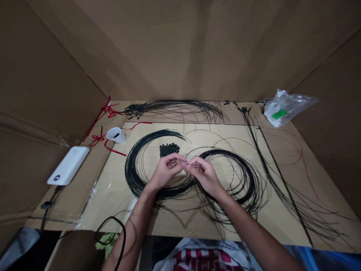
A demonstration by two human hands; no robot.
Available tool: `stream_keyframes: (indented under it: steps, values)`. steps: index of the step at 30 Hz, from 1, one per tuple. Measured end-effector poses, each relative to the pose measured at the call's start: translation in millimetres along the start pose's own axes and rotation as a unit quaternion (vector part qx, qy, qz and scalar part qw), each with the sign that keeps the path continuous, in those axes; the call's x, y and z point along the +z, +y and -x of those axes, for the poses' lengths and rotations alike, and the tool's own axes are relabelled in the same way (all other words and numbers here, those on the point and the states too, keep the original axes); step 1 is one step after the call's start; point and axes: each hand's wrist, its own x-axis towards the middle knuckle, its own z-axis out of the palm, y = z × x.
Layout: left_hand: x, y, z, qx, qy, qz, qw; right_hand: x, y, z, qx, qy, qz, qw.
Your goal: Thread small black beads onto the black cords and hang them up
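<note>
My left hand [166, 171] and my right hand [204, 175] meet fingertip to fingertip above the middle of a cardboard work surface [118, 195]. Both are pinched, fingers curled, around something thin where they touch; it is too small to name. Beneath them lie looping coils of thin black wire [138, 173], one ring on the left and a denser ring [242, 177] on the right. A small heap of dark beads [169, 149] sits just beyond my left fingers.
A white paper cup [117, 134] lies tipped at the left with red string [98, 139] around it. A white power bank [69, 165] rests further left. Straight black wire bundles [175, 107] lie at the back and right. A clear plastic bag [284, 107] sits back right. Cardboard walls enclose everything.
</note>
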Motion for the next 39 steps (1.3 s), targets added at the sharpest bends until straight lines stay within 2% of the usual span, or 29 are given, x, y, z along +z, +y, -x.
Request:
stream_keyframes:
  steps: [5,11,18,22,26,31,34,37,39]
  values:
    - [0.0,3,1,-0.007,0.017,-0.002,1.000,0,6,0,0.009,-0.001,0.002,1.000]
    - [1.1,4,2,-0.016,0.024,-0.003,1.000,2,8,0,-0.012,0.026,0.014,0.999]
    - [-7.5,1,1,-0.011,0.107,-0.001,0.994,-1,4,1,-0.013,0.000,0.038,0.999]
    - [-11.1,3,1,-0.010,0.129,0.016,0.991,-2,2,1,-0.016,-0.001,0.047,0.999]
    - [-8.6,4,2,-0.018,0.112,0.011,0.993,-2,1,0,-0.008,0.038,0.043,0.998]
    - [-3.2,5,2,-0.013,0.065,-0.014,0.998,1,3,-1,0.014,-0.014,-0.007,1.000]
    - [-5.3,4,2,-0.005,0.051,-0.033,0.998,2,5,-2,0.017,-0.015,-0.014,1.000]
    - [-14.0,1,1,0.030,0.118,-0.102,0.987,0,6,-2,0.031,0.012,-0.013,0.999]
    - [-21.7,0,1,0.068,0.183,-0.199,0.960,0,6,-2,0.041,0.031,-0.018,0.999]
